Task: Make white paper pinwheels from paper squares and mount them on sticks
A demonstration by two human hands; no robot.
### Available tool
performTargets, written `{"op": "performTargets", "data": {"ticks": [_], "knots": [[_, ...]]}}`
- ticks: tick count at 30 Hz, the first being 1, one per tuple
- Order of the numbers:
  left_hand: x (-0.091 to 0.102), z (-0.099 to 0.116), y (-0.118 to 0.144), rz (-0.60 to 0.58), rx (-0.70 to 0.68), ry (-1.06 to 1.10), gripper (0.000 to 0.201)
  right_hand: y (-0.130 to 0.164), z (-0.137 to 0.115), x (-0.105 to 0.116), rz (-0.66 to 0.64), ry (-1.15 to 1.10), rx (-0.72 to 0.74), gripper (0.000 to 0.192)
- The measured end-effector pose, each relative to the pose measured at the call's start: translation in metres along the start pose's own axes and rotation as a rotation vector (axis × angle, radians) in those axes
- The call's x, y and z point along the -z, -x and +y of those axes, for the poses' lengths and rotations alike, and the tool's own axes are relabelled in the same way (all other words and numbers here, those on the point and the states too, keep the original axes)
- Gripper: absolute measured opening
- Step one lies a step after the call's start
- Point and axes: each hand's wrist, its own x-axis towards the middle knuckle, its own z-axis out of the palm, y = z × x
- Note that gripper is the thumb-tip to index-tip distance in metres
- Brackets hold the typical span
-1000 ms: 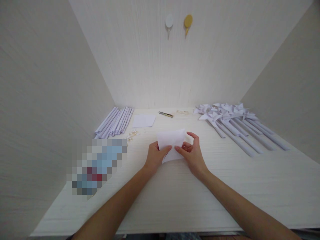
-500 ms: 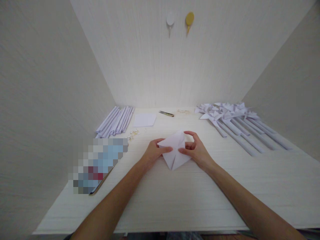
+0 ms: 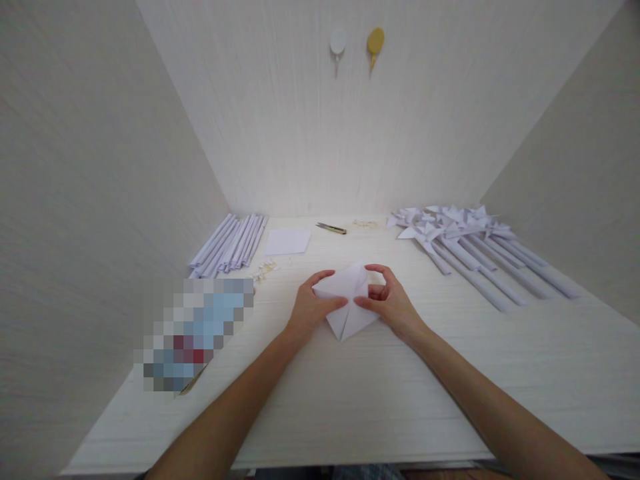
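A white paper square (image 3: 347,315) with fold creases lies turned like a diamond at the middle of the white table (image 3: 350,400). My left hand (image 3: 313,308) grips its left corner, thumb on top near the centre. My right hand (image 3: 390,303) pinches the right side, thumb pressing by the centre crease and fingers curled around the upper right flap. The two thumbs nearly meet over the paper's middle.
A bundle of rolled paper sticks (image 3: 230,243) lies at the back left, a flat white sheet (image 3: 287,241) beside it. Small scissors (image 3: 331,229) rest near the back wall. Several paper pinwheels on sticks (image 3: 470,243) lie at the right. A blurred flat item (image 3: 195,330) sits at the left.
The paper went from a raised, flat-edged sheet to a diamond shape lowered onto the table. Both hands shifted their grip toward its centre.
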Motion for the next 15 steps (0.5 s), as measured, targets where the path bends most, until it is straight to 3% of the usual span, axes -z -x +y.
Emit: {"op": "performTargets", "data": {"ticks": [3,9,12,15], "knots": [[-0.0022,0.0003,0.0016,0.016,0.019,0.035,0.064,-0.0002,0.0000,-0.0003,0.008,0.001,0.001,0.062],[-0.0070,0.0006,0.0031,0.080,0.040,0.106,0.054,-0.0012,0.0013,-0.0028,0.035,0.009,0.034,0.059],[-0.0074,-0.0010,0.0006,0.160,0.051,0.197,0.049,-0.0015,0.0012,-0.0028,0.124,-0.011,0.151,0.051],[-0.0062,0.0007,-0.0020,0.264,0.066,0.320,0.040,-0.0007,0.0011,-0.0006,0.119,-0.043,0.320,0.040]]}}
